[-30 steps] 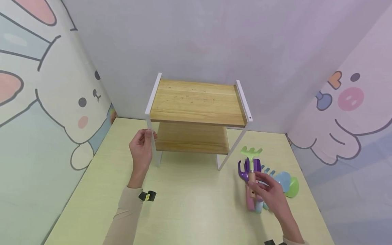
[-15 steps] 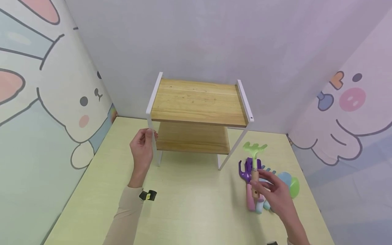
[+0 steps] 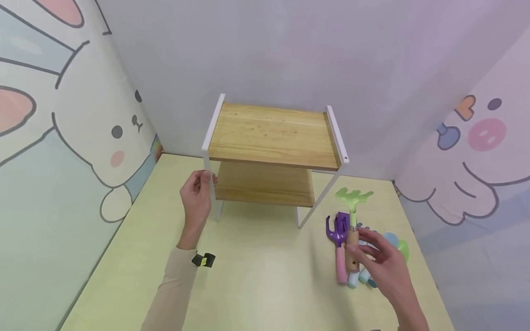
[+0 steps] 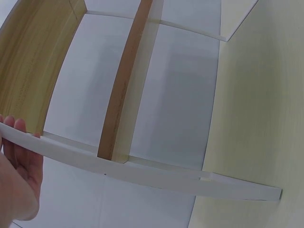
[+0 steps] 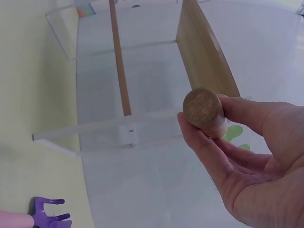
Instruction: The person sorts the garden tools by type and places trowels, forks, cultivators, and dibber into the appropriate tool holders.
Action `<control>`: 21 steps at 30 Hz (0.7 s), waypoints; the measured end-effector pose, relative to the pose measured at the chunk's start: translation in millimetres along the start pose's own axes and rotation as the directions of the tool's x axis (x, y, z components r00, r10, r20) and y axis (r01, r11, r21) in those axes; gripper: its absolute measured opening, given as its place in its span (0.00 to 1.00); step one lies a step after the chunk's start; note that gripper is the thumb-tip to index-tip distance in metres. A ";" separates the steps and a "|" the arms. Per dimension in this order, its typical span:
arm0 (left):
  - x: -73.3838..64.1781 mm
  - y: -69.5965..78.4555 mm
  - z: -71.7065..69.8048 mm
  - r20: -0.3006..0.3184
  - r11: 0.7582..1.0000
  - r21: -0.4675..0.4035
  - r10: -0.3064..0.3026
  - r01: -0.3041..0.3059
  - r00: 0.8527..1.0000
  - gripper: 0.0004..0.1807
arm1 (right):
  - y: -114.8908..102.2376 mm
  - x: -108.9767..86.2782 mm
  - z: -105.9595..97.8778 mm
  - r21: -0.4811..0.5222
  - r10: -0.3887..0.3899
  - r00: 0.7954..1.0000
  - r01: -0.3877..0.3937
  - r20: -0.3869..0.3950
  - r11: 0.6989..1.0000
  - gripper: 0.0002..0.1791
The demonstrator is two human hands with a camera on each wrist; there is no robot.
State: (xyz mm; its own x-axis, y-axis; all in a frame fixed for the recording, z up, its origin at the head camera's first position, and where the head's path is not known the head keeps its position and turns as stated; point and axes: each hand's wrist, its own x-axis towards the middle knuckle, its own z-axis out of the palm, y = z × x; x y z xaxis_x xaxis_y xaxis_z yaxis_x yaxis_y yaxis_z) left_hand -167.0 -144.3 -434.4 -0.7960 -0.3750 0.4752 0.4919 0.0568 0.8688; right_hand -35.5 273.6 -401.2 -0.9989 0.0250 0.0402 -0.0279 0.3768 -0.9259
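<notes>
A two-tier shelf with wooden boards and a white metal frame stands at the back of the table. My left hand grips its front left upright, fingers curled behind the bar. In my right hand is a small garden rake with green tines and a wooden handle, pinched between thumb and fingers. The rake is tilted up, right of the shelf. Below it lies a purple hand fork with a pink handle, beside other tools partly hidden by the right hand.
Pale blue tools and a green rounded piece lie on the right of the yellow table. A cartoon-printed curtain closes off the back and both sides.
My right hand has lifted the rake up and slightly right, away from the pile, uncovering more of the purple fork. My left hand stays on the upright while the head view shifts a little.
</notes>
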 end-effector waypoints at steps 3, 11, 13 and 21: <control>0.1 -0.2 0.3 0.003 1.000 -0.002 0.000 0.000 1.000 0.13 | -7.0 -2.6 0.9 0.056 -0.005 1.000 0.006 -0.011 0.998 0.24; 1.0 -1.2 0.6 0.007 1.000 0.004 0.019 -0.019 1.000 0.15 | -23.7 -7.0 5.9 0.061 -0.056 0.998 0.057 -0.025 0.996 0.25; 0.9 -0.8 0.9 0.007 1.000 0.012 0.016 -0.016 1.000 0.15 | -27.6 -6.6 7.5 0.064 -0.076 0.997 0.077 -0.018 0.995 0.25; 1.3 -2.7 2.9 -0.003 1.000 0.022 -0.003 0.003 1.000 0.13 | -42.5 -0.2 12.7 0.148 -0.195 0.981 0.189 0.025 0.971 0.26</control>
State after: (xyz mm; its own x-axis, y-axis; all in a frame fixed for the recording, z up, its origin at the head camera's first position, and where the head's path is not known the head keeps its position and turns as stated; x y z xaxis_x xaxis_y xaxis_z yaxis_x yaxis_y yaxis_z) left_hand -170.3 -142.3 -435.7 -0.7964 -0.3780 0.4722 0.4817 0.0757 0.8731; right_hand -34.6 245.8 -366.6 -0.9750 -0.0719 0.2102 -0.2213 0.2336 -0.9468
